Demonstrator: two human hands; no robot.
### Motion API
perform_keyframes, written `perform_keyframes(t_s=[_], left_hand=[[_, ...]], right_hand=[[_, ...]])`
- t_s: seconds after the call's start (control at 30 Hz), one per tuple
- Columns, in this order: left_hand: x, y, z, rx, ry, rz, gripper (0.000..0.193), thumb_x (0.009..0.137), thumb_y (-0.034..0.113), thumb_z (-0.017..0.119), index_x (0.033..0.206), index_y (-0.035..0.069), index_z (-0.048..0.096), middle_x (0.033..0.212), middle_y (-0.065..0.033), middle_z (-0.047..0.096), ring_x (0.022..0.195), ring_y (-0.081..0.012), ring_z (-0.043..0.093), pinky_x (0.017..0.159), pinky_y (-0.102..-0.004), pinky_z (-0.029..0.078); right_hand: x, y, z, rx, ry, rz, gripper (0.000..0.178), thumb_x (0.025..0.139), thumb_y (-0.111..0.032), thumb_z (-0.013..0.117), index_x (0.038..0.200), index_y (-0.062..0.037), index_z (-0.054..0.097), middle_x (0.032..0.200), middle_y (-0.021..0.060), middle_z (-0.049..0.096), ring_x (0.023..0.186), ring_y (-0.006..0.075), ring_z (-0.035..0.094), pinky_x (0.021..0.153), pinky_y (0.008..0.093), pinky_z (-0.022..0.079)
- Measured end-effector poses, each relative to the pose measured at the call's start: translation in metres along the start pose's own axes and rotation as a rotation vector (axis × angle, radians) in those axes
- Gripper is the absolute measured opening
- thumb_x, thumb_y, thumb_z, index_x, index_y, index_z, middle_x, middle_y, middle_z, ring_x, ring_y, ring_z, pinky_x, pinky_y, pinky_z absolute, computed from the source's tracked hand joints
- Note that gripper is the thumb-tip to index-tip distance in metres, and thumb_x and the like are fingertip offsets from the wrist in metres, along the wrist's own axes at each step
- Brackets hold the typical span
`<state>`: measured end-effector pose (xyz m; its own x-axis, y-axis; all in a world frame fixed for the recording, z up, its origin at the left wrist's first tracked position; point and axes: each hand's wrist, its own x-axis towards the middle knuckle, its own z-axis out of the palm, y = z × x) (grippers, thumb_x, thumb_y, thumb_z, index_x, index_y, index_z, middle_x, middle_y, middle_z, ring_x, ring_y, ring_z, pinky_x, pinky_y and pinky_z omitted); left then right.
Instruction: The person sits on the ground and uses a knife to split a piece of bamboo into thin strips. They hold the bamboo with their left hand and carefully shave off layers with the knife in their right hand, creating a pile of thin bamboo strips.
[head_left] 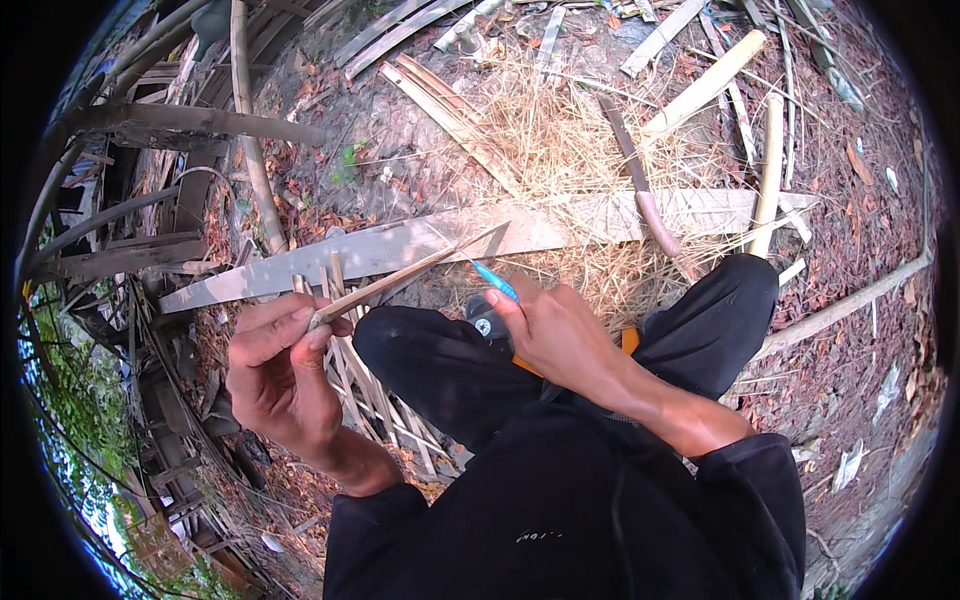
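Note:
Between the thumb and fingers of my left hand (285, 365) is the near end of a thin bamboo strip (400, 275). It slants up to the right and narrows toward its far end. My right hand (565, 335) is closed around a slim blue pen-like tool (494, 281), whose pointed tip lies close to the strip. Whether the tip touches the strip I cannot tell. The rest of the blue tool is hidden in my fist. Past my crossed legs, a long flat board (420, 240) lies on the ground.
A curved dark-bladed knife with a brown handle (657, 222) rests across the board. Pale shavings (540, 130) are heaped around it. Split strips (370, 400) lie beside my left leg. Poles (768, 170) lie to the right, stacked timber (130, 250) to the left.

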<state>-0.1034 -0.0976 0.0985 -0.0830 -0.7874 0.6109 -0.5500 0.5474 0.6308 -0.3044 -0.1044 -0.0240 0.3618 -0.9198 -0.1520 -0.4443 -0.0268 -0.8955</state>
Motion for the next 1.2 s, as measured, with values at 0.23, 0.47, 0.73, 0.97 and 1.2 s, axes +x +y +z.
perform_keyframes(t_s=[0.23,0.47,0.73,0.97,1.2], left_hand=[[0.003,0.000,0.004,0.021,0.074,-0.042,0.012,0.084,-0.014,0.057,0.093,-0.007,0.054,0.090,-0.0227,0.060,0.070,-0.0212,0.063,0.060,-0.0295,0.057],[0.003,0.001,0.008,-0.009,0.093,-0.047,0.011,0.084,-0.012,0.058,0.092,-0.007,0.054,0.087,-0.0214,0.060,0.066,-0.0208,0.063,0.059,-0.0276,0.055],[0.000,0.000,0.010,-0.015,0.118,-0.042,0.010,0.083,-0.012,0.059,0.091,-0.007,0.054,0.087,-0.0194,0.058,0.064,-0.0204,0.063,0.056,-0.0279,0.055],[0.002,0.002,0.007,0.003,0.102,-0.042,0.009,0.084,-0.011,0.058,0.091,-0.007,0.054,0.087,-0.0191,0.058,0.064,-0.0210,0.062,0.055,-0.0276,0.054],[0.006,0.004,0.009,0.039,0.040,-0.024,0.011,0.085,-0.010,0.059,0.094,-0.007,0.055,0.088,-0.0211,0.060,0.066,-0.0210,0.063,0.056,-0.0276,0.055]], right_hand=[[0.010,0.017,0.007,-0.087,-0.002,0.100,0.036,0.099,-0.029,0.047,0.083,0.0025,0.055,0.054,0.0244,0.051,0.054,0.0435,0.055,0.050,0.0492,0.041],[-0.009,-0.059,-0.017,0.153,-0.067,-0.083,0.038,0.098,-0.030,0.047,0.085,0.0048,0.054,0.051,0.0229,0.053,0.053,0.0452,0.056,0.050,0.0528,0.044],[-0.012,-0.021,-0.009,0.088,0.010,0.030,0.037,0.099,-0.028,0.046,0.086,0.0049,0.057,0.056,0.0248,0.053,0.055,0.0440,0.057,0.053,0.0523,0.041],[0.005,0.019,0.002,-0.055,-0.044,0.059,0.036,0.099,-0.028,0.047,0.087,0.0046,0.057,0.059,0.0254,0.056,0.059,0.0458,0.057,0.054,0.0510,0.043],[0.003,-0.001,0.004,-0.010,0.078,-0.140,0.037,0.099,-0.028,0.047,0.085,0.0045,0.056,0.059,0.0251,0.055,0.058,0.0449,0.057,0.054,0.0511,0.043]])
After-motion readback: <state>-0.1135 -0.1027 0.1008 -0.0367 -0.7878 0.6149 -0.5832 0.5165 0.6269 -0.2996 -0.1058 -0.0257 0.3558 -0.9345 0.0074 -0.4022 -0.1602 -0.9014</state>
